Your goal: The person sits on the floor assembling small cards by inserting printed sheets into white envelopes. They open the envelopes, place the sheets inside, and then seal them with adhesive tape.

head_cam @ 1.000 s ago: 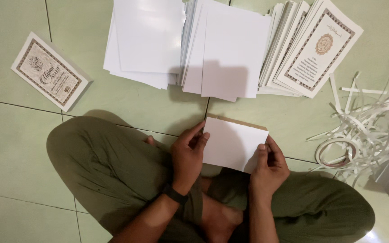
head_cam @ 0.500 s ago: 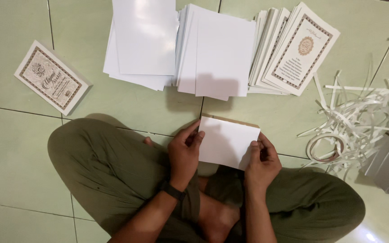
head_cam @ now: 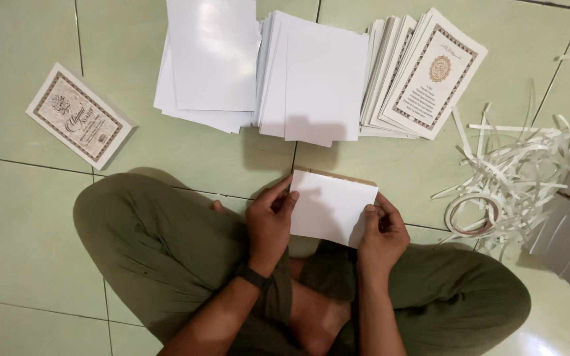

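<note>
Left hand [head_cam: 268, 224] pinches white card [head_cam: 331, 206] edge | right hand [head_cam: 382, 232] pinches opposite corner | card barely shifted; your grip unchanged

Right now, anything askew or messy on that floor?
Yes. A tangle of white paper strips sprawls loosely around a tape roll at right, and one printed bordered card lies tilted, apart from the fanned card stacks.

Dim, even indoor light – soft shadows under the white blank card stacks [head_cam: 324, 79]; glare patch on the pale green tiled floor [head_cam: 21, 217], bottom-right corner – focus sharp.
</note>
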